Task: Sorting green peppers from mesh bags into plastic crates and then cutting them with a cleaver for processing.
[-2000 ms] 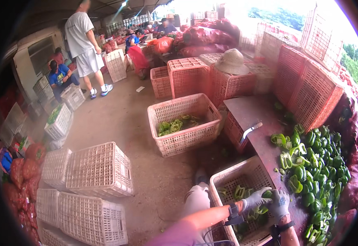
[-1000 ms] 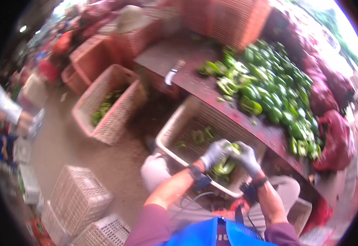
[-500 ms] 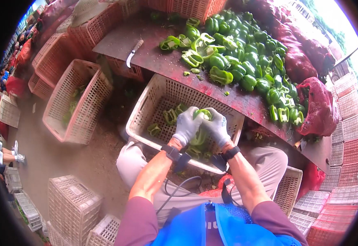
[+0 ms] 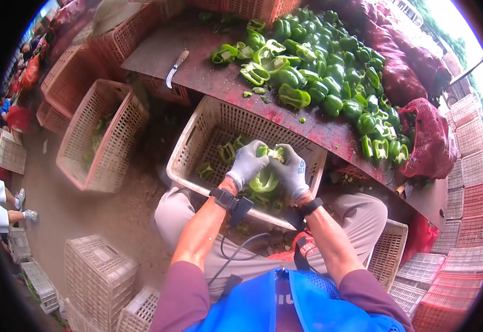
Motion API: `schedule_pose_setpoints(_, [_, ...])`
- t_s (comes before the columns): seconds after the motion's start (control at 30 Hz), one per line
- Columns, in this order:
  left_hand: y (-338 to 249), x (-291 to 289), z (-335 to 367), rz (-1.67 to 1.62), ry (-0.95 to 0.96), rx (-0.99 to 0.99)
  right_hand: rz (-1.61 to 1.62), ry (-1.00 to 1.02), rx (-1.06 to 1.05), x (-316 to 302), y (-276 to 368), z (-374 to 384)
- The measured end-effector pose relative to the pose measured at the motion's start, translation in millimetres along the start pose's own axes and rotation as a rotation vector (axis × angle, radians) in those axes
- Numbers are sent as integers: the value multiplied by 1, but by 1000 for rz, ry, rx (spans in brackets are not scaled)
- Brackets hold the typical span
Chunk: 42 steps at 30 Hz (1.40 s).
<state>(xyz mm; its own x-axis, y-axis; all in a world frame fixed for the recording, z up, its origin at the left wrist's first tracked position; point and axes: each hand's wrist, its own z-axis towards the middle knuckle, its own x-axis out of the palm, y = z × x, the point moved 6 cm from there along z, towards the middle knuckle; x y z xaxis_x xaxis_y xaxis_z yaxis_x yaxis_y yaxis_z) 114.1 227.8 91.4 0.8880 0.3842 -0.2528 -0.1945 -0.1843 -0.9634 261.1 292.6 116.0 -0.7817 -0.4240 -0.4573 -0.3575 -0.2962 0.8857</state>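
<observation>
My left hand (image 4: 248,164) and my right hand (image 4: 290,169), both in grey gloves, grip one green bell pepper (image 4: 265,178) between them. Its pale core shows at the top between my thumbs. The hands hover over a pale plastic crate (image 4: 197,130) that sits against my knees and holds several cut pepper pieces (image 4: 228,152). Just beyond the crate runs a dark red table (image 4: 208,77) heaped with whole and halved green peppers (image 4: 324,72).
A knife (image 4: 175,67) lies on the table's left end. Another crate (image 4: 94,133) with green scraps stands on the floor at left, empty crates (image 4: 97,276) at lower left. Red mesh sacks (image 4: 429,138) and stacked red crates (image 4: 463,221) fill the right. A person's legs (image 4: 6,205) are far left.
The view has swung from the yard down to my lap. My hands have lifted a pepper from the crate and now hold it together at its core.
</observation>
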Motion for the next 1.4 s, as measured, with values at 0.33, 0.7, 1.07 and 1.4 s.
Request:
schedule_pose_setpoints(0.33, [37,23,-2,159,268,-196,569,99,237,8,-20,46])
schedule_pose_setpoints(0.7, [23,27,3,-345,345,-212,29,354,-39,-7,14,18])
schedule_pose_setpoints(1.07, [11,26,1,-505,176,-162,-651,301,-501,-13,30,14])
schedule_pose_setpoints(1.4, [41,6,0,-736,-94,-244,-805,95,-537,10,29,-20])
